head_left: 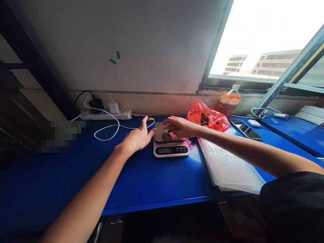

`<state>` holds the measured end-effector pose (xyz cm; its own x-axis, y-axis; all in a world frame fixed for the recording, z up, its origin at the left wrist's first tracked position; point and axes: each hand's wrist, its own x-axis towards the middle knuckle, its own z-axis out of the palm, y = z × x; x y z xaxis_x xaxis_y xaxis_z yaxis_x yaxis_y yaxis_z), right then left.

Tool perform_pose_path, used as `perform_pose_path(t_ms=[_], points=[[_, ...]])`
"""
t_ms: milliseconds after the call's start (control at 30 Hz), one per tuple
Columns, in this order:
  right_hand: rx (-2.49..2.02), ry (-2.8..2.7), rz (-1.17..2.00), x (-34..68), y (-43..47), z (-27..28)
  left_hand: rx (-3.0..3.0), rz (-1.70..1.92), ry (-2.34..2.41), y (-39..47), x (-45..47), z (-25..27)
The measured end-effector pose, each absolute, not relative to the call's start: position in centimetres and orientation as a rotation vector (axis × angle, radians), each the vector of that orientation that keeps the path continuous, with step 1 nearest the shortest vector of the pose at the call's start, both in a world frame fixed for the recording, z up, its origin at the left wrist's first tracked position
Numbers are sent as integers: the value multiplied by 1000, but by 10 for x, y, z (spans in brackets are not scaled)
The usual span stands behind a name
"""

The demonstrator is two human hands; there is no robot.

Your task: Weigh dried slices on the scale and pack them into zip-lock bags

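Our right hand point(179, 126) pinches a small brownish item point(166, 128) in its fingertips, over the plate of the scale point(171, 151); can't tell if the item touches the plate. Our left hand point(138, 138) is spread and unloaded, thumb tip by the plate's left edge. Scale sits between the worktop's point(141, 182) front and back edges. Red bag point(219, 123) is beyond our right wrist, toward the worktop's back edge.
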<state>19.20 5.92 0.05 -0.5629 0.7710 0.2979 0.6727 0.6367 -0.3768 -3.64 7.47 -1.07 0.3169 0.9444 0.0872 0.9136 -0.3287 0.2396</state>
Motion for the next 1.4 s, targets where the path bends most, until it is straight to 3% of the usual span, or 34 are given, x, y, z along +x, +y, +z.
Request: perform_pose_path(t_ms=[100,267,500,900,1167,1400], points=[[-1141,-2342,343,198,57,4,2409,274,1676,75,-37,-14],[-1228,-2221,130,212,38,12,2406,367,1599,69,-32,-17],[-1319,-2177,107,206,41,-10,2467,420,1517,68,-22,-28],[-1226,-1895,92,182,63,4,2393,780,1645,80,-28,-22],[-1283,-2256,-16,218,-1,15,2403,791,1579,79,-21,-27],[-1181,-2565,-26,199,28,5,2455,771,1539,78,-19,-31]])
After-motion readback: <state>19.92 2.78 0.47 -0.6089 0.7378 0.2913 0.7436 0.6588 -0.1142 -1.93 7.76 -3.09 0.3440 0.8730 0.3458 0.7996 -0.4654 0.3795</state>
